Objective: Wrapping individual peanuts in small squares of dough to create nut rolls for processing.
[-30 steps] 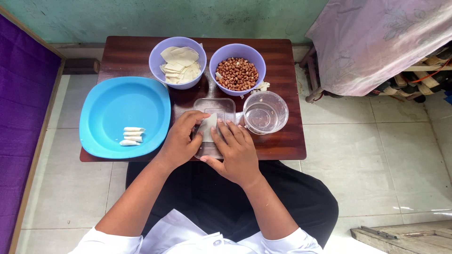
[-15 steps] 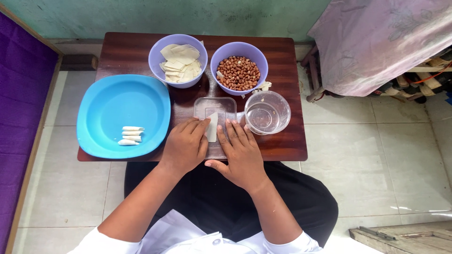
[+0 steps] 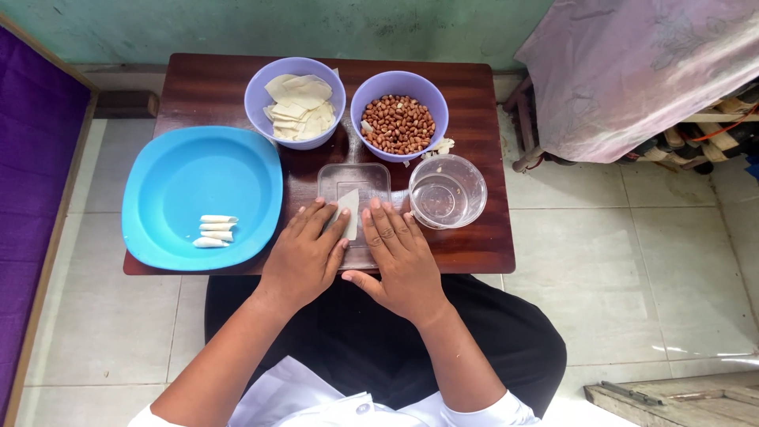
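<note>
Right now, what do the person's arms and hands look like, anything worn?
Both hands, left hand and right hand, are bare: no gloves, rings or watch visible. Forearms are uncovered. White sleeves begin near the elbows at the frame's bottom edge.

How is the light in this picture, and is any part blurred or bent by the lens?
Head view: soft, even daylight with faint shadows under the hands; sharp focus over the dark wooden table; small glare on the clear glass bowl and on the floor tiles at lower right; straight edges bow slightly near the frame's sides, a mild wide-angle distortion.
</note>
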